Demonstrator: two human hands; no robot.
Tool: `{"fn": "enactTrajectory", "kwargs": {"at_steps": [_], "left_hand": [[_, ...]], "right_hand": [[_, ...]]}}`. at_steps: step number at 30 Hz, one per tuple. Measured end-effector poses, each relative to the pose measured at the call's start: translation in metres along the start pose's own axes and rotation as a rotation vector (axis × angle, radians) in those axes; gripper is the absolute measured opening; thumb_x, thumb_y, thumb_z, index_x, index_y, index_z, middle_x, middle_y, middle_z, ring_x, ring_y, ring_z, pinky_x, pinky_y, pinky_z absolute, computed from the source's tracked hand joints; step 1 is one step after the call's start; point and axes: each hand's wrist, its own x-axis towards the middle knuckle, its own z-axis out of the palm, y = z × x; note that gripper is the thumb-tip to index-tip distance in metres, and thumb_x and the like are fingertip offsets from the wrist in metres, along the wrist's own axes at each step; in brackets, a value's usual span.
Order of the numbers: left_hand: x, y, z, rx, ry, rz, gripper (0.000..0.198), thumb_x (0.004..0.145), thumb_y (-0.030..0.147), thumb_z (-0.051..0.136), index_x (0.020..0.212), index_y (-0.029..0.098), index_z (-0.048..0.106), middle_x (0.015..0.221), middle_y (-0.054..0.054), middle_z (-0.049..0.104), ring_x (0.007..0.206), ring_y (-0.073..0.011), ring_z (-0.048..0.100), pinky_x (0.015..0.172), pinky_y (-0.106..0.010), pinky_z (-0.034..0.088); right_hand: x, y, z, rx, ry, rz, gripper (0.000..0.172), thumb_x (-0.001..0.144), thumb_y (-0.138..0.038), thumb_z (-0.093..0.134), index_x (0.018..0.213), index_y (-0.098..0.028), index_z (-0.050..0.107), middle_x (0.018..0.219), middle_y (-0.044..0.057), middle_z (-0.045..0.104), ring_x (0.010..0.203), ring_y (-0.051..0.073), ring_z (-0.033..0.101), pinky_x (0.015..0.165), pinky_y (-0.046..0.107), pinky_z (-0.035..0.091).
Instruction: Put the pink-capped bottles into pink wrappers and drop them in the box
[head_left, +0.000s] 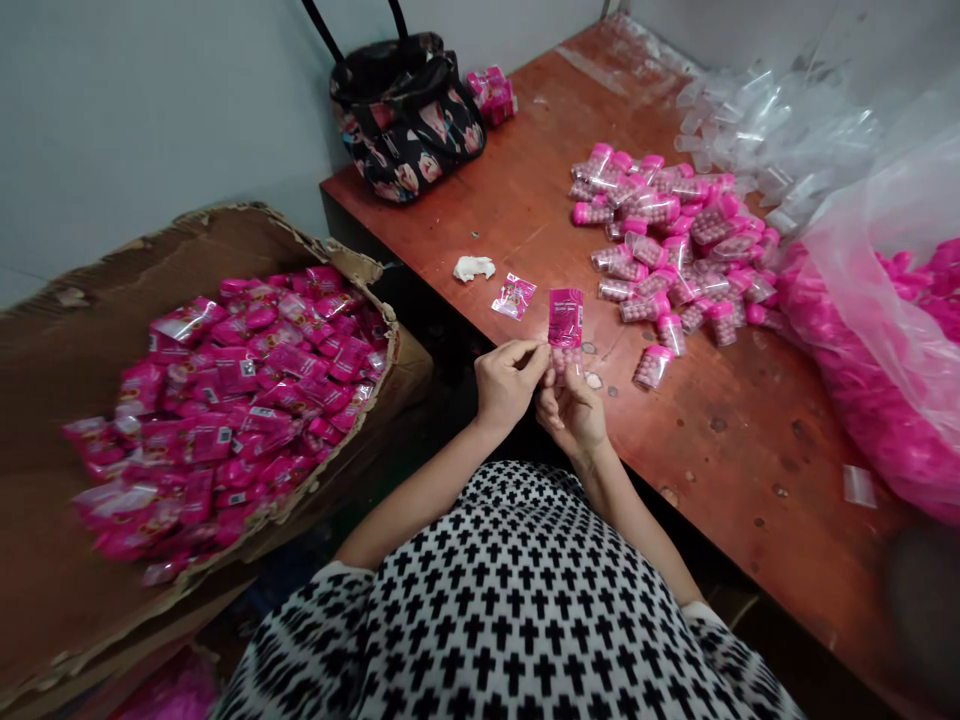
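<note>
A small clear bottle of pink beads (567,362) is upright between my hands at the table's front edge. Over its upper part sits a pink printed sleeve (565,315), which covers the cap. My right hand (574,412) grips the bottle low down, thumb and fingers around it. At the sleeve's lower left edge, my left hand (510,385) is closed in a pinch. Just beyond my hands lie a flat pink printed wrapper (514,296) and a crumpled white scrap (474,268).
Many pink-capped bead bottles (675,230) lie heaped on the red-brown table (720,420). Behind them are clear empty tubes (787,130); at right, a plastic bag of pink caps (862,370). A torn carton (45,380) of wrapped packs stands left. A floral bag (409,125) sits at the back.
</note>
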Motion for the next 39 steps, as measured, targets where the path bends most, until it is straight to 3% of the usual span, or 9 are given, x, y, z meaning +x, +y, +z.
{"fn": "enactTrajectory", "kwargs": {"at_steps": [6,10,19,24,27,31,33,39], "left_hand": [[0.004,-0.002,-0.002,0.121,0.003,0.077,0.016,0.079,0.022,0.057,0.067,0.02,0.068,0.066,0.0,0.066,0.058,-0.011,0.058,0.063,-0.023,0.043],[0.003,-0.004,-0.004,0.138,-0.022,0.122,0.015,0.079,0.021,0.056,0.068,0.019,0.066,0.066,0.0,0.065,0.059,-0.011,0.058,0.063,-0.023,0.043],[0.01,-0.005,-0.011,0.276,-0.106,0.277,0.014,0.078,0.018,0.054,0.065,0.02,0.06,0.063,-0.001,0.06,0.061,-0.0135,0.054,0.066,-0.026,0.043],[-0.014,-0.003,-0.007,0.253,-0.262,0.384,0.014,0.076,0.018,0.055,0.064,0.022,0.062,0.069,-0.005,0.063,0.075,-0.0184,0.06,0.077,-0.032,0.047],[-0.025,0.001,-0.007,0.173,-0.262,0.327,0.012,0.076,0.019,0.056,0.067,0.023,0.064,0.073,-0.004,0.066,0.078,-0.0182,0.062,0.079,-0.031,0.049],[-0.016,-0.003,-0.01,0.075,-0.068,0.103,0.012,0.081,0.024,0.057,0.08,0.022,0.068,0.078,-0.002,0.069,0.071,-0.0145,0.062,0.072,-0.027,0.049],[-0.008,-0.007,-0.011,0.022,-0.053,0.034,0.015,0.082,0.027,0.057,0.089,0.022,0.069,0.085,-0.003,0.071,0.07,-0.0135,0.064,0.07,-0.026,0.049],[0.002,-0.011,-0.007,0.075,-0.043,0.101,0.015,0.08,0.027,0.06,0.088,0.023,0.073,0.085,-0.004,0.073,0.073,-0.0152,0.065,0.076,-0.027,0.049]], "right_hand": [[-0.001,0.004,-0.003,-0.018,-0.014,-0.045,0.039,0.074,-0.058,0.059,0.076,-0.019,0.053,0.045,-0.006,0.049,0.032,0.006,0.037,0.031,0.018,0.023],[0.001,0.006,-0.009,-0.056,0.056,-0.149,0.04,0.075,-0.057,0.059,0.083,-0.018,0.055,0.057,-0.004,0.057,0.039,0.007,0.048,0.032,0.017,0.035],[-0.005,0.008,0.0,-0.3,0.218,-0.297,0.032,0.082,-0.051,0.056,0.077,-0.02,0.051,0.059,-0.006,0.054,0.039,0.005,0.047,0.031,0.016,0.032],[0.005,0.002,0.0,-0.397,0.387,-0.419,0.033,0.085,-0.049,0.05,0.07,-0.02,0.049,0.056,-0.006,0.048,0.046,0.007,0.043,0.042,0.019,0.037],[0.009,0.0,-0.004,-0.444,0.357,-0.437,0.033,0.084,-0.049,0.052,0.07,-0.019,0.052,0.063,-0.004,0.052,0.054,0.008,0.047,0.049,0.02,0.04],[0.006,0.004,-0.006,-0.303,0.252,-0.332,0.032,0.084,-0.052,0.051,0.082,-0.02,0.055,0.061,-0.005,0.053,0.043,0.006,0.045,0.036,0.018,0.033],[0.004,0.005,-0.006,-0.259,0.223,-0.318,0.033,0.083,-0.052,0.053,0.082,-0.02,0.054,0.06,-0.005,0.054,0.041,0.006,0.046,0.033,0.016,0.032],[0.003,0.005,-0.001,-0.263,0.204,-0.285,0.034,0.081,-0.054,0.057,0.083,-0.02,0.054,0.058,-0.006,0.055,0.039,0.005,0.048,0.03,0.014,0.033]]}}
